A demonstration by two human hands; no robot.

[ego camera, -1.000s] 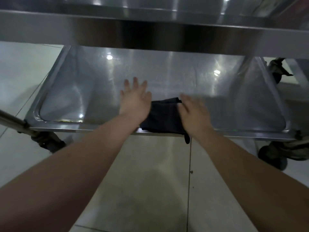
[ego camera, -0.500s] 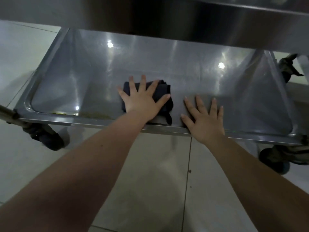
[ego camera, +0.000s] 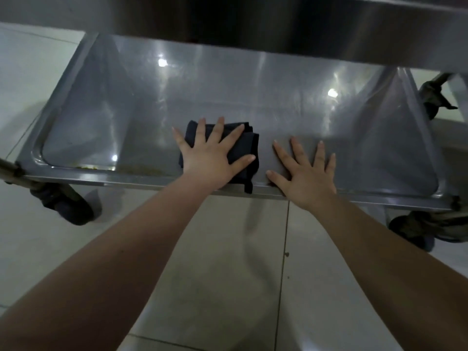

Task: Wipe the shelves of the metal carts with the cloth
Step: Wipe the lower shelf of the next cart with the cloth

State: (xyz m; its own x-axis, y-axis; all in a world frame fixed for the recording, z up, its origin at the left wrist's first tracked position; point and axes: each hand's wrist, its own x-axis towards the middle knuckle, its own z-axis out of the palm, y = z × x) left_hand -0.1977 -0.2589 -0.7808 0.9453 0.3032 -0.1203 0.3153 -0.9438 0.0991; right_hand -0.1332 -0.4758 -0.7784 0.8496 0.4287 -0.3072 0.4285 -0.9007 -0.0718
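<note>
Dim, cool grey light throughout. The shelf throws back small hard glare spots at 11, 2 and 9 o'clock, with pale streaks around them. The upper shelf is a dark band at 12 o'clock. A faint shadow lies on the floor at 6 o'clock. Wide-angle bending bows the shelf rim, and the wheel at 8 o'clock is soft and murky.

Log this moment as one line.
step: wipe shelf | left hand: flat on cloth | right hand: flat on shelf | cloth: at front edge
</note>
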